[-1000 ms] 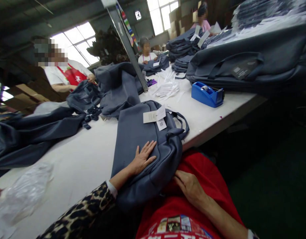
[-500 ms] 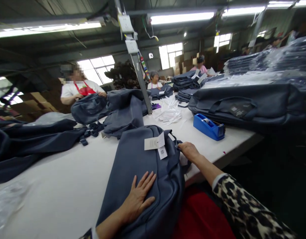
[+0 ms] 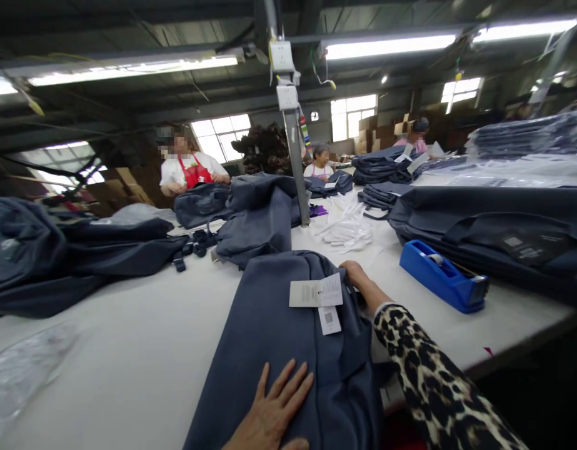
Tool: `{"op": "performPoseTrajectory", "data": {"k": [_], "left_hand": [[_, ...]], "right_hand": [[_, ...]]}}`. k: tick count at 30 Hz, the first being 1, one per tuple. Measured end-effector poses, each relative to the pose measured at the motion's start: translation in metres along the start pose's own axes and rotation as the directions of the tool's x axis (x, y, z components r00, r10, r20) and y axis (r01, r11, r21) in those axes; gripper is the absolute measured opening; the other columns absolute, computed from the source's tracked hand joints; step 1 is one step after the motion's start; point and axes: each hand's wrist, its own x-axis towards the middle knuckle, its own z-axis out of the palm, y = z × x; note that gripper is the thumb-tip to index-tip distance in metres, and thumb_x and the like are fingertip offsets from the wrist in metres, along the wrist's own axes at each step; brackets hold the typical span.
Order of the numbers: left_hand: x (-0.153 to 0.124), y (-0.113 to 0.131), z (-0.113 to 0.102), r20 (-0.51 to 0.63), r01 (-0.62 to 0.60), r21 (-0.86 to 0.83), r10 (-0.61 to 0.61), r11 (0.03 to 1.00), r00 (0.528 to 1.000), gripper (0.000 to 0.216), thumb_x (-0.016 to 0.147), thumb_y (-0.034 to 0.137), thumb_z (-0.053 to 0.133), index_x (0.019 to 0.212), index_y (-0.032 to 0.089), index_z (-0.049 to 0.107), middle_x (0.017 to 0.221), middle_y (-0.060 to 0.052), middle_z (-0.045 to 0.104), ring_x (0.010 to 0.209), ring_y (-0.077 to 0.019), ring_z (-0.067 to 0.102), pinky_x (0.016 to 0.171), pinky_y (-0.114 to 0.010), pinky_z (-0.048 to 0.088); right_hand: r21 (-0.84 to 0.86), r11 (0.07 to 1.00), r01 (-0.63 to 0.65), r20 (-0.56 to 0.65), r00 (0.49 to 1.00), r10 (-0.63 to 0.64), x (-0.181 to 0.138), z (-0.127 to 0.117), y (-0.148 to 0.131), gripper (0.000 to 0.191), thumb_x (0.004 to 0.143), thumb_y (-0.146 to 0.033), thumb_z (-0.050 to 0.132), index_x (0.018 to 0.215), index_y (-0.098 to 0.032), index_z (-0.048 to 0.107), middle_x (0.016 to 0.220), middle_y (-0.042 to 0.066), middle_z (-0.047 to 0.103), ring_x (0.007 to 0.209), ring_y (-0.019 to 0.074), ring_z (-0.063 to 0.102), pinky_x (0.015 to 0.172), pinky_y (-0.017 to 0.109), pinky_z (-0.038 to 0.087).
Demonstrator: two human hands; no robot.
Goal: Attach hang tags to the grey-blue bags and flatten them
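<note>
A dark blue-grey bag (image 3: 264,325) lies flat on the white table in front of me. My left hand (image 3: 274,406) rests on its lower part, fingers spread and pressing on the fabric, with nothing held. At the bag's far right corner is my right hand (image 3: 357,276), its fingers curled at the edge and partly hidden by the bag. Beside that hand, printed paper hang tags (image 3: 316,292) lie on the bag, with a smaller white label (image 3: 329,319) bearing a square code just below them.
A blue tape dispenser (image 3: 441,275) stands right of my right hand, before a large dark bag (image 3: 494,231). White strips (image 3: 347,228) lie near a metal post (image 3: 295,162). Clear plastic (image 3: 30,369) is at left. A co-worker in a red apron (image 3: 197,170) handles a bag across the table.
My right hand has moved from a strap at the bag's right side to its far right corner. The hang tags have shifted and lie flatter. My left hand stays spread on the bag; the view has turned left.
</note>
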Motion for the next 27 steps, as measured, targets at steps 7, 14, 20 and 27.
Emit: {"op": "performPoseTrajectory", "data": {"k": [7, 14, 20, 27], "left_hand": [[-0.003, 0.018, -0.031, 0.018, 0.078, -0.267, -0.076, 0.961, 0.997, 0.075, 0.095, 0.06, 0.047, 0.156, 0.038, 0.01, 0.163, -0.005, 0.019, 0.151, -0.0348, 0.011, 0.114, -0.073, -0.001], [-0.028, -0.013, -0.068, -0.096, 0.027, -0.59, -0.103, 0.807, 0.99, 0.046, 0.096, 0.043, 0.054, 0.138, 0.025, 0.055, 0.147, -0.009, 0.051, 0.139, -0.0249, 0.044, 0.12, -0.049, 0.025], [-0.12, -0.003, -0.049, -0.49, 0.145, -0.681, -0.594, 0.718, 0.638, 0.036, 0.093, 0.039, 0.056, 0.123, 0.019, 0.062, 0.134, -0.01, 0.061, 0.129, -0.0239, 0.053, 0.115, -0.042, 0.037], [-0.178, 0.043, 0.033, -0.292, 0.092, -0.938, -0.903, 0.335, 0.316, 0.033, 0.09, 0.045, 0.061, 0.107, 0.016, 0.059, 0.105, -0.009, 0.067, 0.098, -0.0207, 0.065, 0.091, -0.036, 0.053]], "right_hand": [[0.238, 0.969, -0.064, -0.182, 0.977, 0.11, -0.126, -0.015, 0.021, 0.049, 0.101, -0.029, 0.035, 0.146, -0.008, 0.034, 0.125, 0.021, 0.062, 0.101, 0.0216, 0.067, 0.082, 0.035, 0.056], [0.085, 0.829, 0.552, -0.362, 0.793, -0.491, -0.337, 0.002, -0.093, 0.056, 0.09, -0.041, 0.061, 0.143, -0.028, 0.047, 0.14, 0.009, 0.056, 0.127, 0.0292, 0.052, 0.108, 0.044, 0.04], [-0.161, 0.581, 0.798, -0.105, 0.571, -0.814, -0.369, 0.089, -0.173, 0.061, 0.091, -0.02, 0.05, 0.15, -0.019, 0.039, 0.146, 0.01, 0.052, 0.132, 0.0285, 0.049, 0.108, 0.044, 0.033], [-0.21, 0.57, 0.794, 0.001, 0.583, -0.812, -0.365, 0.093, -0.15, 0.07, 0.08, 0.001, 0.041, 0.143, -0.026, 0.047, 0.145, 0.007, 0.054, 0.124, 0.0245, 0.056, 0.104, 0.043, 0.034]]}}
